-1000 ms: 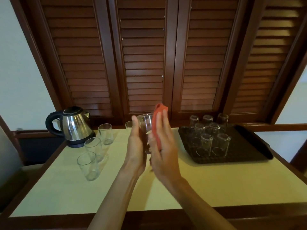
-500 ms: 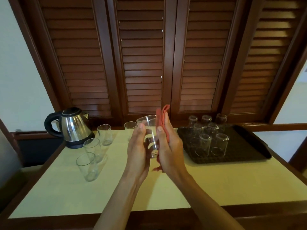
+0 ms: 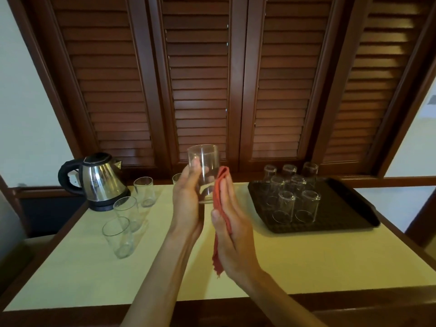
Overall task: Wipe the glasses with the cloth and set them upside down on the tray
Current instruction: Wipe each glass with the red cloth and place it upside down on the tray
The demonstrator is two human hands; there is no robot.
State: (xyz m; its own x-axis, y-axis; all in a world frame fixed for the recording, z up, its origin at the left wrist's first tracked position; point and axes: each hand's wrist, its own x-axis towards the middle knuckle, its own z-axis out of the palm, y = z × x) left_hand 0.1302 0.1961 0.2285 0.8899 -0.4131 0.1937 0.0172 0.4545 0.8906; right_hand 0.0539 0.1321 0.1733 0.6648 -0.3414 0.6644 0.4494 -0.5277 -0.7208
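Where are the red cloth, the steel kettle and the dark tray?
Red cloth (image 3: 219, 192), head view, upper fold.
Steel kettle (image 3: 99, 182), head view, shiny body.
Dark tray (image 3: 339, 208), head view, bare floor.

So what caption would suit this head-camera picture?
Left hand holds a glass while right hand presses a red cloth beside it, near the tray.

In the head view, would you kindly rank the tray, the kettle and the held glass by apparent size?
1. tray
2. kettle
3. held glass, gripped by the left hand; it is nearer the camera, so its true size is unsure.
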